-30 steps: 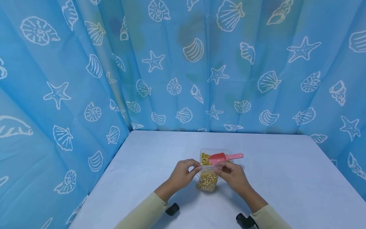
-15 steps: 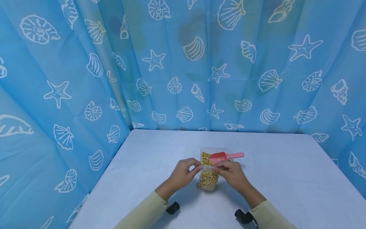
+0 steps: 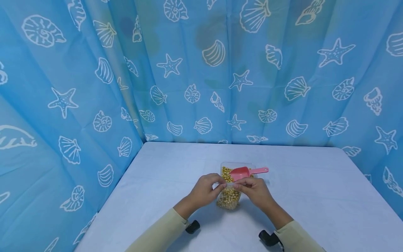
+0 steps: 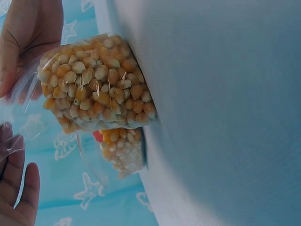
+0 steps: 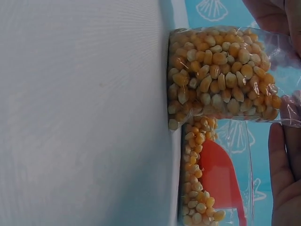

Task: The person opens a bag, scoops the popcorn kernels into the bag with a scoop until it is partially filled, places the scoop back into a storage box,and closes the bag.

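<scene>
A clear plastic bag (image 3: 228,199) filled with corn kernels stands upright on the table between both hands. My left hand (image 3: 203,190) pinches the left side of its top edge between thumb and fingers. On the right, my right hand (image 3: 255,192) pinches the same edge, thumb below and fingers above. In the left wrist view, yellow and pale corn kernels (image 4: 96,87) pack the lower part of the bag, and the see-through upper part stretches up to the fingers.
Right behind the bag stands a clear plastic container (image 3: 239,163) with more corn. A pink-red scoop (image 3: 241,174) lies on that corn, its handle sticking out to the right. A white cloth covers the table (image 3: 176,164), with a blue seashell-print curtain (image 3: 195,70) around it.
My right fingers have slid a little left along the bag's top edge, then my left fingers a little right, bringing the two hands closer together. The bag and scoop stay in place.
</scene>
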Demonstrator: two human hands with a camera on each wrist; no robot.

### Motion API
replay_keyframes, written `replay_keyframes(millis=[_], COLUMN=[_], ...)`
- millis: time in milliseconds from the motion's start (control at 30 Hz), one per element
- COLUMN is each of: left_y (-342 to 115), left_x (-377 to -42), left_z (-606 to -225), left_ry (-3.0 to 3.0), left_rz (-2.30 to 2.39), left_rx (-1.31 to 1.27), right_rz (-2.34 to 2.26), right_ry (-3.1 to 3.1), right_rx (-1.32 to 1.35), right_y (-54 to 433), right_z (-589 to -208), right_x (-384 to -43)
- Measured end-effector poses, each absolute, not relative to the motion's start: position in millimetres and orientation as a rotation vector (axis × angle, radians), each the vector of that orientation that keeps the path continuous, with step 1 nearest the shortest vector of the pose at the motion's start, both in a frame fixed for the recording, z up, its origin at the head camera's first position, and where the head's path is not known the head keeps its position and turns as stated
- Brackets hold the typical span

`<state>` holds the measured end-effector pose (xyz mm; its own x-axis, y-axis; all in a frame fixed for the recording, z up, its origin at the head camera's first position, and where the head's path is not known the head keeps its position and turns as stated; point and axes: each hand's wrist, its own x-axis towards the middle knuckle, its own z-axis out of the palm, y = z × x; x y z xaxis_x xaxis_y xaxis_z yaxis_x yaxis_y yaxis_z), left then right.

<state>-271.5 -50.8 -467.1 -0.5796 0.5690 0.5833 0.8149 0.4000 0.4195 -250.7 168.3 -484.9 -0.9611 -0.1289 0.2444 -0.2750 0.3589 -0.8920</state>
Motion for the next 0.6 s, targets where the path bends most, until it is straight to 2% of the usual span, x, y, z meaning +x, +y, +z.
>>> replay_keyframes(millis=[200, 600], left_y=[-50.3, -51.0], left_x=[-270.9, -271.0], left_z=[-467.4, -467.1], left_ry=[-2.330, -2.327], left_rz=[-1.006, -1.015], left_rx=[-1.179, -1.189], right_rz=[1.624, 1.618], right_ry=[-2.540, -2.518], right_rx=[0.338, 0.460], right_y=[166.1, 164.4], right_z=[-483.9, -480.0], right_x=[-251.1, -255.0])
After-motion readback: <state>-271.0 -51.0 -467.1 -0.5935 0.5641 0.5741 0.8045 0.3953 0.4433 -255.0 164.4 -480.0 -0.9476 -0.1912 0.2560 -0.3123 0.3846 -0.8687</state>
